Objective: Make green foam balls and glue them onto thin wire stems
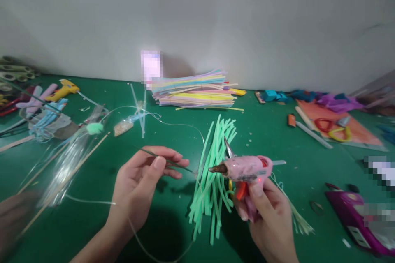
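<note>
My left hand (140, 185) pinches a thin dark green wire stem (182, 166) between thumb and fingers, its tip pointing right. My right hand (268, 209) is wrapped round a pink hot glue gun (248, 168), with fingers by its red trigger (242, 191) and a small red light showing. The metal nozzle (218, 169) points at the stem's tip, a short gap away. Under the gun lies a loose bunch of mint green pipe cleaners (208, 185). Partly hidden by the gun are scissors (228, 148). A thin pale glue thread (182, 124) loops round my left hand.
Bundled pastel pipe cleaners (194, 94) lie by the wall. A yellow glue gun (63, 89), clear wrap (69, 164) and a bag of small beads (123, 126) are at left. Another person's blurred hand (18, 218) shows lower left. Red-and-yellow scissors (339, 132) and a purple case (354, 218) lie right.
</note>
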Demonstrator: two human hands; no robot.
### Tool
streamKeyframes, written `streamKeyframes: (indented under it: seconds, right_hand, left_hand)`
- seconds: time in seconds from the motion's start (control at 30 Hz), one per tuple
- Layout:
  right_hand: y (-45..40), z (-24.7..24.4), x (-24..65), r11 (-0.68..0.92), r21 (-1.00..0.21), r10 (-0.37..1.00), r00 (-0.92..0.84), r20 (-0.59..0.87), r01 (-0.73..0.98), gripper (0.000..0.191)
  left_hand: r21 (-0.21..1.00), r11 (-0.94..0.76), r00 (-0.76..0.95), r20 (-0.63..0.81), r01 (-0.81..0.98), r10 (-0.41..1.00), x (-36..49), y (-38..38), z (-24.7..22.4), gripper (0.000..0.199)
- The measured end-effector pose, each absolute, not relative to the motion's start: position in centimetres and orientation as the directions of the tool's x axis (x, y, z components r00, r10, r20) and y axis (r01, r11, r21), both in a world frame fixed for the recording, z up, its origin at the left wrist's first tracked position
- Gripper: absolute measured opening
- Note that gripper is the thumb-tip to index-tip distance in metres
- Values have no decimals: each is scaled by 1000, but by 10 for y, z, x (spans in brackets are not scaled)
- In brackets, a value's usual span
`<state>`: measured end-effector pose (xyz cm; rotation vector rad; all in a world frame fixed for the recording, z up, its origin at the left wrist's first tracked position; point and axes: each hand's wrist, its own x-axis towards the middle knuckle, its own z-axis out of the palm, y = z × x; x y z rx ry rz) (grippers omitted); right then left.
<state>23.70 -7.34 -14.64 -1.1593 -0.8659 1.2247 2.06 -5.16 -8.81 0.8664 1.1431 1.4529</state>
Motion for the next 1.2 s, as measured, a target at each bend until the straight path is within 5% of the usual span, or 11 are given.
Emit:
streamKeyframes:
  seconds: [0.53, 1.2]
  right_hand:
    - [-68, -142, 236, -40, -945, 969, 218, -116, -324, 34]
    - [-65, -139, 235, -40, -940, 962, 243, -129, -340, 37]
  left_hand:
    - [913, 92, -38, -117, -397, 992, 11, -40, -114, 17]
    - [910, 109, -65, -147, -401, 987, 11, -35, -112, 25]
